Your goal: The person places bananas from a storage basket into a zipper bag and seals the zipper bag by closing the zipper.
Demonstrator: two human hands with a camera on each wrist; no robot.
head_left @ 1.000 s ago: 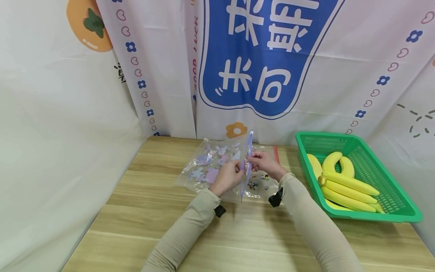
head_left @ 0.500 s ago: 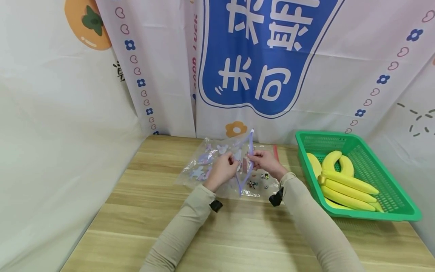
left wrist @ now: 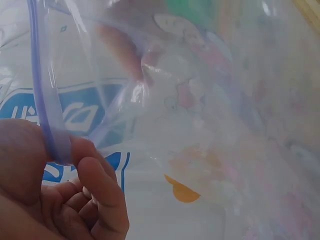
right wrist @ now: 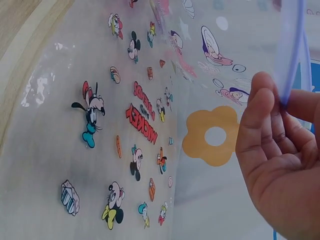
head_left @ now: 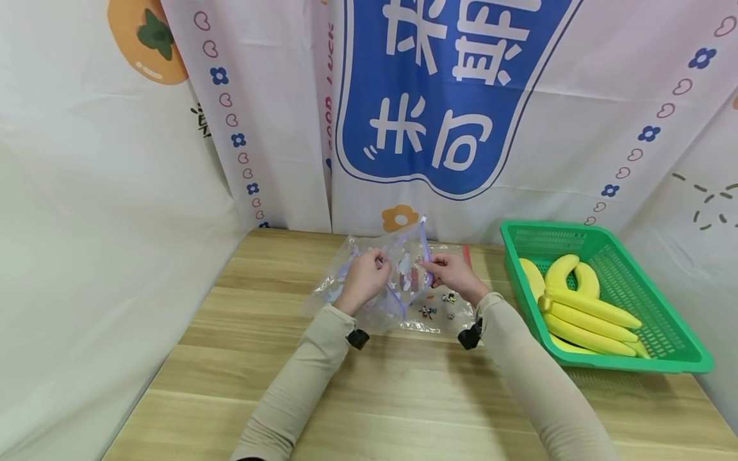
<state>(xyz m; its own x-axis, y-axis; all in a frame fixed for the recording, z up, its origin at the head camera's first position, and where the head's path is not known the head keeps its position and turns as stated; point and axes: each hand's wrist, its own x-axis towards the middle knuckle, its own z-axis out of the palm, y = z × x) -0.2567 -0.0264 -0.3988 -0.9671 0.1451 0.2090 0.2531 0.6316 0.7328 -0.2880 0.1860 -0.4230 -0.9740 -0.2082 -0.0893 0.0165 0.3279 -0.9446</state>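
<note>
A clear zip bag (head_left: 408, 244) with purple edging and pastel printed figures stands with its mouth spread between my hands. My left hand (head_left: 364, 276) pinches one lip of it; in the left wrist view the purple strip (left wrist: 41, 85) runs down between thumb and fingers. The opposite lip is pinched by my right hand (head_left: 454, 275), seen close up in the right wrist view with the purple strip (right wrist: 291, 50). Beneath, a second clear bag (right wrist: 95, 165) printed with cartoon mice and red lettering lies flat on the table. Its red edge (head_left: 467, 255) shows behind my right hand.
To the right stands a green plastic basket (head_left: 640, 365) holding several yellow bananas (head_left: 594, 323). The wooden table (head_left: 242, 346) meets a white printed curtain (head_left: 288, 160) at the back and a white cloth (head_left: 144, 256) on the left.
My left hand has moved left and slightly up with its lip of the bag, away from the right hand. The bag's mouth has opened wide. The right hand has barely moved.
</note>
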